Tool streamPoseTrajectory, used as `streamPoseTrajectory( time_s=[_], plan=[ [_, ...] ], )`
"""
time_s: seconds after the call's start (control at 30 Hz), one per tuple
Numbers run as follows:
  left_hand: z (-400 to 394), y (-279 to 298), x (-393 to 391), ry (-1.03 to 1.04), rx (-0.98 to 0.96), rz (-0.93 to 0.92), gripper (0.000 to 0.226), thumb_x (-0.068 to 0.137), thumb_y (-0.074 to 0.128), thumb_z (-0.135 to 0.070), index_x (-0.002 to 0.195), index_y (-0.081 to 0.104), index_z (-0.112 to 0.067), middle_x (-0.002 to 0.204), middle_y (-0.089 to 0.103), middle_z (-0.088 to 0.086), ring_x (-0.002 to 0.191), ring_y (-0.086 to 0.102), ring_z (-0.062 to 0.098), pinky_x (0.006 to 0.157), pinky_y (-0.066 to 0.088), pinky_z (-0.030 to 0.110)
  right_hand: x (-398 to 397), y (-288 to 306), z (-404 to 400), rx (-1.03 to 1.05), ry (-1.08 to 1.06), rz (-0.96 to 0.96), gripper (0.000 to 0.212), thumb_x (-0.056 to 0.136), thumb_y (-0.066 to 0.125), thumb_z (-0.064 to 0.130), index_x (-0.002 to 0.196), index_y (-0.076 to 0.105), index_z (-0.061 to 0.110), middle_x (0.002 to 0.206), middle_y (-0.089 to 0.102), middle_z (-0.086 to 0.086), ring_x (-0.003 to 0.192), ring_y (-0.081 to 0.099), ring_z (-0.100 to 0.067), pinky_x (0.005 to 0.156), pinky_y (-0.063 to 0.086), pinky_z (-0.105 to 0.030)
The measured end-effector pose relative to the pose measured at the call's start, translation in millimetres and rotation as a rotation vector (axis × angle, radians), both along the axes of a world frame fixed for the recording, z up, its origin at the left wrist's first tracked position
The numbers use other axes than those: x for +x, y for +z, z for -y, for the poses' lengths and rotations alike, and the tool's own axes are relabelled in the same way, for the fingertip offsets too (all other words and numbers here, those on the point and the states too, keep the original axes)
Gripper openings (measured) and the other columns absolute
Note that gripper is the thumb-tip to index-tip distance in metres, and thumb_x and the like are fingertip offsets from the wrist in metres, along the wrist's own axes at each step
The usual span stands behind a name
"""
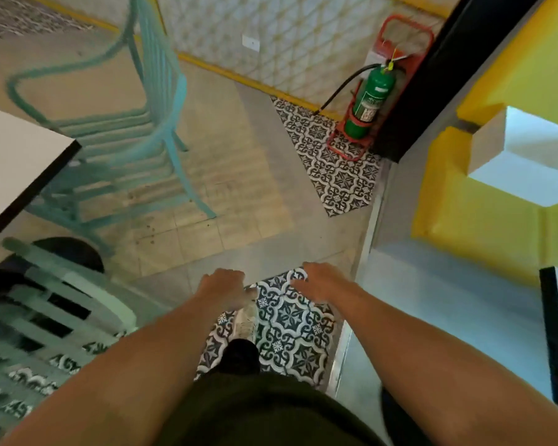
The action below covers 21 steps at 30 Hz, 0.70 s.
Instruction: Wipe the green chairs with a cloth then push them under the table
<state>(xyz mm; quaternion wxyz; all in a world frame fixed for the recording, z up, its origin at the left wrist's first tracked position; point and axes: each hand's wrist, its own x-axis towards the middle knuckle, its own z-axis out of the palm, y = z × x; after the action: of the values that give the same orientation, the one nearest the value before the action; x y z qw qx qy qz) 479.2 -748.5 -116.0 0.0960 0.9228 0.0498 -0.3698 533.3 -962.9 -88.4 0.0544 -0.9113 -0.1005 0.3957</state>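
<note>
A green slatted chair stands on the floor at the upper left, its seat partly under the corner of a white table with a black edge. A second, paler green chair is at the lower left, close to my left arm. Both of my arms reach forward over the patterned floor tiles. My left hand and my right hand hang apart from the chairs, backs up, fingers loosely curled downward, with nothing seen in them. No cloth is in view. The image is motion-blurred.
A green fire extinguisher in a red stand sits at the back right by a black post. A yellow counter wall runs along the right. A round black table base lies under the table. My shoe is on the patterned tiles.
</note>
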Motion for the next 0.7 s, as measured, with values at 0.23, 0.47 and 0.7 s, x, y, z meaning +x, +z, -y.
streamPoseTrajectory(
  time_s=[0.23, 0.47, 0.7],
  plan=[
    [-24.2, 19.8, 128.0, -0.034, 0.035, 0.008, 0.065, 0.087, 0.039, -0.066, 0.131, 0.051, -0.019, 0.129, 0.057, 0.009, 0.120, 0.048, 0.028, 0.098, 0.038, 0.045, 122.8, 10.0, -8.8, -0.089, -0.077, 0.011, 0.067, 0.091, 0.045, 0.056, 0.146, 0.033, 0.019, 0.149, 0.040, -0.011, 0.132, 0.041, -0.031, 0.107, 0.036, -0.040],
    [-30.4, 26.3, 251.2, 0.011, 0.025, 0.037, 0.062, 0.087, 0.040, -0.063, 0.128, 0.052, -0.019, 0.130, 0.057, 0.009, 0.122, 0.049, 0.029, 0.097, 0.042, 0.044, 242.2, 8.0, -15.4, -0.077, -0.041, 0.043, 0.064, 0.089, 0.047, 0.053, 0.142, 0.039, 0.018, 0.146, 0.043, -0.010, 0.129, 0.043, -0.031, 0.104, 0.038, -0.039],
    [-29.3, 19.5, 387.3, 0.228, 0.086, 0.066, 0.069, 0.087, 0.037, -0.066, 0.139, 0.043, -0.021, 0.139, 0.051, 0.006, 0.128, 0.042, 0.028, 0.102, 0.035, 0.046, 427.2, 0.0, -26.6, -0.121, 0.229, 0.037, 0.057, 0.089, 0.048, 0.046, 0.136, 0.042, 0.016, 0.138, 0.049, -0.013, 0.122, 0.048, -0.032, 0.099, 0.041, -0.039]
  ],
)
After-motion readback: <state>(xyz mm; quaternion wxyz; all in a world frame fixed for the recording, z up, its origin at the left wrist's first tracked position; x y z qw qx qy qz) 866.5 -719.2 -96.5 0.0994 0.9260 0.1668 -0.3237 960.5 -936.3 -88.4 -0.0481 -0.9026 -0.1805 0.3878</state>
